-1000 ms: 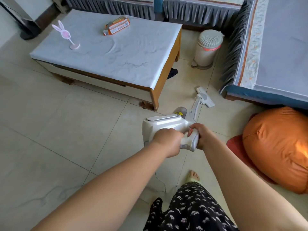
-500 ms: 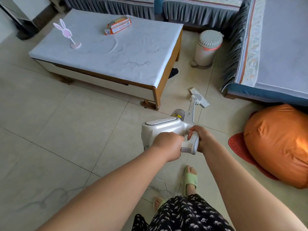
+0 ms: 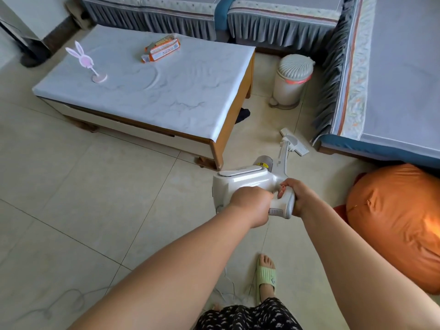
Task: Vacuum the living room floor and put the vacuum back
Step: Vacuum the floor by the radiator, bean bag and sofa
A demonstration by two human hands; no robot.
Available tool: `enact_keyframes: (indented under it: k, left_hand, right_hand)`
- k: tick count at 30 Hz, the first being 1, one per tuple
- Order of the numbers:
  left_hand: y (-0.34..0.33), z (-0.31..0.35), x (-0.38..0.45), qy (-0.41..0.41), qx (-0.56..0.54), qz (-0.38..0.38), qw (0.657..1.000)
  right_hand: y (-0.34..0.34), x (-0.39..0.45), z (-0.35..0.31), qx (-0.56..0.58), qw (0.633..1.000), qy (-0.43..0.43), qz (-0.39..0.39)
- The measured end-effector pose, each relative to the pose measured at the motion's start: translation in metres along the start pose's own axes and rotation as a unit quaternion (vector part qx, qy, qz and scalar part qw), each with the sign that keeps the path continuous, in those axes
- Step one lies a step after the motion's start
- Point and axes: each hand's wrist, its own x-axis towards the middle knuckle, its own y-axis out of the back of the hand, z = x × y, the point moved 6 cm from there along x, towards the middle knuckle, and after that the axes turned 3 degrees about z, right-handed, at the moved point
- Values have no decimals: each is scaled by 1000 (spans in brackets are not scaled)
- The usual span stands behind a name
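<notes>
Tiled floor, both hands' fingers around white vacuum handle, yellow label unreadable.

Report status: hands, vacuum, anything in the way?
Left hand and right hand both grip the vacuum. Floor head down between table and sofa. Bin ahead, orange cushion right.

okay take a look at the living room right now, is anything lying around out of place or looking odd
A few things. A dark item lies on the floor, poking out from under the coffee table. An orange cushion sits on the floor beside the sofa. A thin cord trails loose over the tiles near the foot.
</notes>
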Motion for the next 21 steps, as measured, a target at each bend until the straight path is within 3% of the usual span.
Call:
enact_keyframes:
  k: [7, 21]
  left_hand:
    - [6, -19, -8, 1, 7, -4, 1000]
    - [1, -83, -135, 43, 19, -3, 999]
  right_hand:
    - [-27, -20, 8, -1, 1000, -6, -22]
    - [-97, -69, 118, -51, 997, -7, -63]
